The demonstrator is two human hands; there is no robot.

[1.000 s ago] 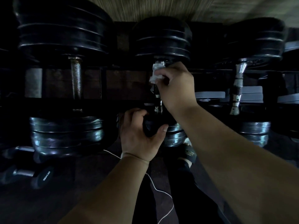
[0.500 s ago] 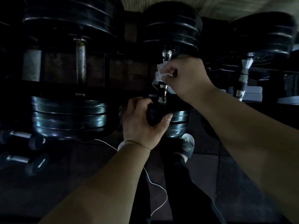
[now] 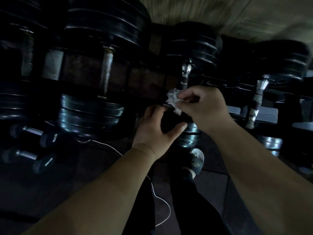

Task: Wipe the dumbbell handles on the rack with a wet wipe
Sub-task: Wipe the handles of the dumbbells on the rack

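Your foot [image 3: 196, 160] sits at 6 o'clock, directly below the middle dumbbell's near head [image 3: 189, 134], with a white cable [image 3: 160, 197] trailing beside it. Your left hand [image 3: 157, 131] has its fingers curled round that near head, thumb spread, bracing it. If the grip slackens, I judge the dumbbell could roll or drop toward the foot.

At 1 o'clock from the left, your right hand [image 3: 203, 107] pinches the wet wipe [image 3: 172, 100] between thumb and fingers. The wipe is bunched small at the near end of the middle handle [image 3: 186, 72], just above the left hand; it's too dark to confirm contact. A wad that tight likely skips the handle's underside and may slip from the pinch. The far stretch of handle at 12 o'clock looks bare.

Neighbour handles at 10 o'clock [image 3: 107, 68] and 2 o'clock [image 3: 257, 99] wait, and in this gloom they're easy to miss.
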